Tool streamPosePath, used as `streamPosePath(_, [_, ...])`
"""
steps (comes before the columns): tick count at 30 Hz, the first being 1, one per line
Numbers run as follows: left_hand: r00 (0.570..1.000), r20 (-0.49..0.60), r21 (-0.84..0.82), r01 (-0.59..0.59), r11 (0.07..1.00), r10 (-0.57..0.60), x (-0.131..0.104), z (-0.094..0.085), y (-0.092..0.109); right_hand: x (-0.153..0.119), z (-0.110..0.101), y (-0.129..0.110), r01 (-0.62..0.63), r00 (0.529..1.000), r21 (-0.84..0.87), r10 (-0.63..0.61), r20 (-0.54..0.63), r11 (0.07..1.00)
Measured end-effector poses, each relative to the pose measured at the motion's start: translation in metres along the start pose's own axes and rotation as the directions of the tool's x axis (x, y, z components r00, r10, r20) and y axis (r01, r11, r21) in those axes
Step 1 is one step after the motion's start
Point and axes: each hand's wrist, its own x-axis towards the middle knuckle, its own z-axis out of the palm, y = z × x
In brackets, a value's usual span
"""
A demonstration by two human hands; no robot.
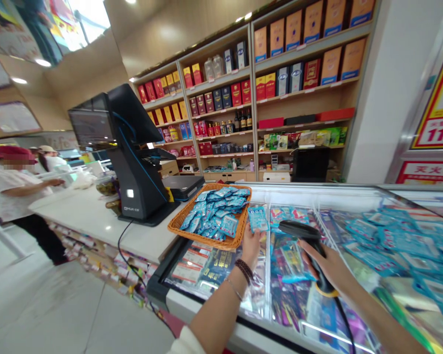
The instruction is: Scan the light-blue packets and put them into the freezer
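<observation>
My left hand (252, 242) pinches a small blue packet (257, 218) by its lower edge, just right of an orange wicker basket (177, 222). Many similar blue packets (211, 212) are heaped in that basket. A black barcode scanner (310, 237) with a cable running down from its handle is gripped in my right hand (327, 268). Its head points left, toward the packet. Both hands are over the glass top of a freezer (162, 290), through which colourful packages show.
A black point-of-sale terminal (135, 162) stands on the white counter (84, 226), with a dark box (184, 186) beside it. More blue packets (387, 236) lie at the right. Shelves of boxed bottles (221, 101) line the back wall. A person in a red cap (13, 189) stands at far left.
</observation>
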Motion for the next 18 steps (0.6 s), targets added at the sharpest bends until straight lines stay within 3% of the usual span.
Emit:
streamPosePath(4, [0.999,0.02,0.053,0.024,0.998,-0.025,-0.003,0.007,0.005,0.007,-0.015,0.001,0.016,0.998,0.056,-0.013,-0.054,0.998])
streamPosePath(7, [0.997,0.039,0.131,0.059,0.99,-0.065,-0.003,0.015,0.006,0.008,-0.042,0.0,0.062,0.985,0.111,-0.042,-0.168,0.992])
streamPosePath(13, [0.987,0.092,0.25,0.105,0.963,-0.131,0.006,0.045,-0.007,-0.011,-0.137,-0.006,0.094,0.905,0.025,-0.075,-0.418,0.995])
streamPosePath(18, [0.95,0.204,0.286,0.172,0.943,-0.235,-0.005,0.103,-0.038,-0.043,-0.215,-0.01,0.059,0.805,-0.044,-0.073,-0.588,0.997])
